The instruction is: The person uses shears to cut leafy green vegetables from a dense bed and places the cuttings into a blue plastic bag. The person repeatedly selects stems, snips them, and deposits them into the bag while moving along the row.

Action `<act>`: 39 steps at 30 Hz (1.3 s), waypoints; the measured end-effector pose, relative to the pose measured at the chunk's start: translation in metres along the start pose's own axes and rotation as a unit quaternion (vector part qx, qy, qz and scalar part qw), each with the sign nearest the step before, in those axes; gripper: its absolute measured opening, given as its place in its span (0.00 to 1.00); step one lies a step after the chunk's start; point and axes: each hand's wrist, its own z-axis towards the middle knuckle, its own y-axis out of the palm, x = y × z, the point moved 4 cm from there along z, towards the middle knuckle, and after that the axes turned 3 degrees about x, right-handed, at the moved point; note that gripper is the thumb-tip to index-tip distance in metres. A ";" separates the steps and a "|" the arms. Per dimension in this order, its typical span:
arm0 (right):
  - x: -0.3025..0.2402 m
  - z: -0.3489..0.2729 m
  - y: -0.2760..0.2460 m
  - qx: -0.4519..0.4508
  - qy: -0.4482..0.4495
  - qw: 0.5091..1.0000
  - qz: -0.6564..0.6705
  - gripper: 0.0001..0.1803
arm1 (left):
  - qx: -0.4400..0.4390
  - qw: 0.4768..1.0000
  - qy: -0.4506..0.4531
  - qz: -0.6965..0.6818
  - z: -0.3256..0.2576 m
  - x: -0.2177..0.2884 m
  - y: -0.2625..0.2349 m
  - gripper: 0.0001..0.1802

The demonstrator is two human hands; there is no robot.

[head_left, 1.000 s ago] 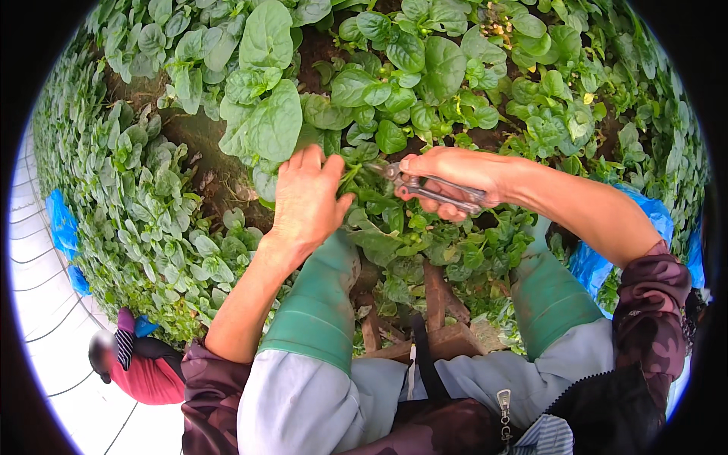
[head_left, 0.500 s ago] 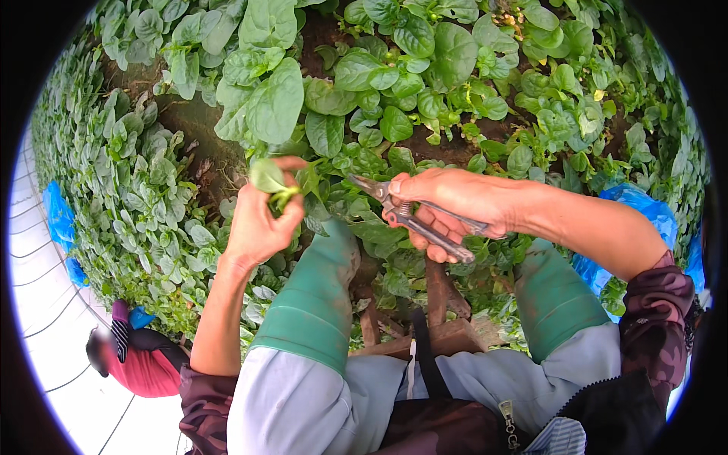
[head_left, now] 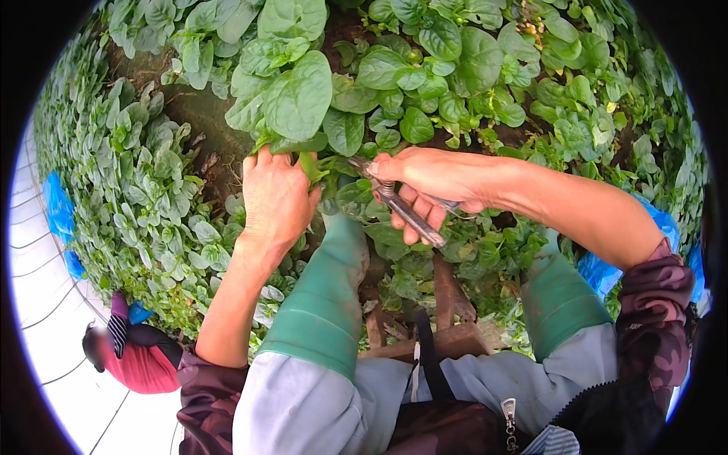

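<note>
Left hand [head_left: 277, 199]: my fingers are curled tight around the base of a leafy green plant [head_left: 292, 102], gripping its stems just under the broad leaves.
Right hand [head_left: 434, 182]: my fingers are wrapped narrowly around the handles of metal shears [head_left: 398, 205], holding them fast.
Shears: the blades point toward my left fingers and reach the stem beside them; I cannot tell whether the blades are parted.
Plant: its big leaves rise just beyond my left fingertips, above dark soil [head_left: 199, 117].
Below the fingers: my green boots [head_left: 326, 292] and a wooden stool [head_left: 447, 318] sit between the rows.
Far left of the fingers: another person in a red top [head_left: 144, 368] crouches by a blue bag [head_left: 57, 208].
</note>
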 end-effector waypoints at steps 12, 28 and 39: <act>-0.007 0.010 0.000 0.038 0.035 0.997 -0.054 0.27 | 0.009 0.998 -0.028 -0.061 0.000 -0.006 0.007 0.23; 0.018 0.022 0.015 0.002 0.107 0.985 -0.133 0.35 | 0.078 0.979 0.047 -0.180 -0.063 -0.006 0.032 0.30; 0.002 0.018 0.026 0.064 0.138 0.972 -0.178 0.37 | 0.003 0.989 -0.038 -0.141 -0.035 -0.008 0.065 0.22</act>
